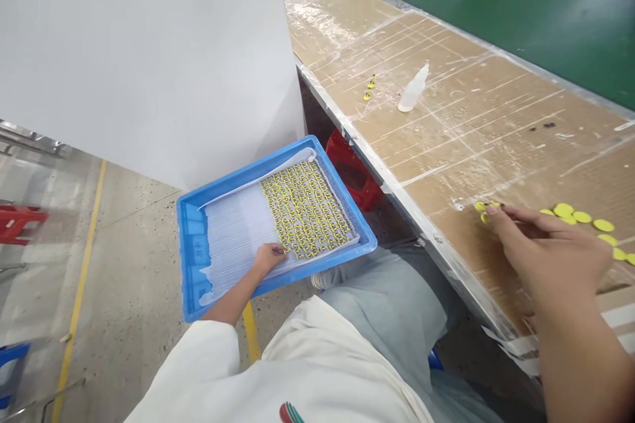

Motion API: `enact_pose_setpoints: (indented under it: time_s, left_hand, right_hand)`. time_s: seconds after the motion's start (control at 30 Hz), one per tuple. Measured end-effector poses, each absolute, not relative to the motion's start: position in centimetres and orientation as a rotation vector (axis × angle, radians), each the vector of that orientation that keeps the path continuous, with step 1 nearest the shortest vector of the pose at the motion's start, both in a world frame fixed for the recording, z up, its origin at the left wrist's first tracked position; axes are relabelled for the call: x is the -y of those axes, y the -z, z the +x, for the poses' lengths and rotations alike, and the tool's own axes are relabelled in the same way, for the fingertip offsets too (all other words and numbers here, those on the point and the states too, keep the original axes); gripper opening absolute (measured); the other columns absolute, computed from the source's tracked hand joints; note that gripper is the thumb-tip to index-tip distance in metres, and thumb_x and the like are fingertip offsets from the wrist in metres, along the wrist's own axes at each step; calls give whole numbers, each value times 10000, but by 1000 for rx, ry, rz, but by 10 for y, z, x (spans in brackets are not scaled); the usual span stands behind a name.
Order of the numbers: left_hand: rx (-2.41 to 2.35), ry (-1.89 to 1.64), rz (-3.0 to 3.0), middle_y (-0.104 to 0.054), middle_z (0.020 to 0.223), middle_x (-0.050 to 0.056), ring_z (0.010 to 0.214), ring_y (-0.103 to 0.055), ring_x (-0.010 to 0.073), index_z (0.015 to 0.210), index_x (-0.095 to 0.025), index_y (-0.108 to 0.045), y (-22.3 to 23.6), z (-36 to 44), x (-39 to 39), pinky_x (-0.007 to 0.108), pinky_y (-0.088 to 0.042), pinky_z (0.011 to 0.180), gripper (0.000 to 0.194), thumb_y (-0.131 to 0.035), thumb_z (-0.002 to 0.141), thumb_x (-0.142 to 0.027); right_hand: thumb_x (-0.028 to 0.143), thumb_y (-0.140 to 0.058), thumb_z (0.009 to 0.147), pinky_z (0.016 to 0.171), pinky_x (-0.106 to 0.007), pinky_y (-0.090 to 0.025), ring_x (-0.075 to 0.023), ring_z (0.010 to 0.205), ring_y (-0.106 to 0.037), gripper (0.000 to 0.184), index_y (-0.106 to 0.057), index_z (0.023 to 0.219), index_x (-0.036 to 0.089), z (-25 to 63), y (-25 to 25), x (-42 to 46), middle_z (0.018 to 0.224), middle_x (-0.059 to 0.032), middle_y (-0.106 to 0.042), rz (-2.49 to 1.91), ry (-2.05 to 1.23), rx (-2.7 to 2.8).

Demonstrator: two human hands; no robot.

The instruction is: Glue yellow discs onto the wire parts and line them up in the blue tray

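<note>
My left hand [268, 258] reaches down into a blue plastic tray [194, 238] on my lap, its fingers pinched at the near edge of rows of small yellow-and-black parts [306, 209] set on a white ribbed sheet [238, 232]. My right hand [548, 252] rests on the cardboard-covered bench [476, 119], fingers pressed together on a thin dark tool whose tip meets a small yellow piece [481, 207]. Several yellow round caps [580, 217] lie just beyond that hand.
A white squeeze bottle [413, 89] lies on the bench farther off, with a few tiny yellow parts [369, 86] beside it. A white board [149, 59] stands to the left. A red stool [353, 169] sits under the bench and another red stool [20, 221] at far left.
</note>
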State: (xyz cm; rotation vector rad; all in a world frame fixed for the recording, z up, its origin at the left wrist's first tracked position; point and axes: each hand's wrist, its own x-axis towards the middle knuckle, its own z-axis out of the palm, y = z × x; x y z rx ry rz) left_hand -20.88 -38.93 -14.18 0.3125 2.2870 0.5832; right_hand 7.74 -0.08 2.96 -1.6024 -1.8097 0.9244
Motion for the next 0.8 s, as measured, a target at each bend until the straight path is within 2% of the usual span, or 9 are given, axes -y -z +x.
enact_pose_setpoints:
  time_s: [0.1,0.17,0.23,0.37,0.57,0.67,0.8]
  left_hand:
    - [-2324,-648,279,-715,917,49,806,-690,181,991,-131,-686,135,-208,389,401,-584,822,280,-677,949,-408]
    - [-2345,-744,276,-719,880,51,759,-686,183,964,-129,-692,123,-206,387,396,-579,816,300,-765,868,-405]
    - [-2322,-893,311,-738,933,79,775,-692,194,1009,-138,-709,106,-202,384,383,-576,825,369,-822,788,-410]
    - [-2068,-1204,443,-751,1113,114,939,-712,222,1141,-172,-730,67,-186,367,376,-575,903,500,-792,773,-505]
    - [-1748,-1395,471,-765,1117,137,947,-744,259,1177,-153,-738,41,-164,345,420,-601,895,581,-857,727,-501]
    - [-1760,-1430,437,-781,1054,128,938,-744,255,1087,-141,-763,45,-161,348,416,-596,913,530,-861,718,-509]
    - [-1884,-1369,392,-783,1028,111,953,-738,256,1089,-154,-768,64,-172,363,409,-590,915,506,-821,753,-528]
  right_hand:
    - [550,-803,774,901,-557,-527,-382,1027,-681,329,-778,984,298,72,-30,23,1077,-119,-750,-1498,-1082,1638]
    - [550,-841,747,792,-507,-561,-320,885,-699,328,-777,970,317,65,-27,46,1036,-97,-757,-1450,-1243,1505]
    - [563,-879,685,640,-422,-564,-245,684,-659,388,-784,932,279,53,-22,75,861,-78,-751,-1406,-1443,1417]
    - [587,-902,612,509,-288,-505,-171,555,-600,501,-790,843,156,15,-2,138,656,-59,-699,-1196,-1983,1500]
    - [656,-845,628,511,-260,-471,-157,568,-590,564,-794,841,135,-38,31,195,710,-71,-722,-1021,-2341,1560]
    - [659,-818,649,502,-256,-454,-151,551,-577,547,-796,826,142,-51,42,206,698,-64,-718,-970,-2403,1621]
    - [646,-829,632,544,-283,-508,-169,572,-607,563,-795,882,143,-58,60,204,723,-73,-733,-1009,-2378,1662]
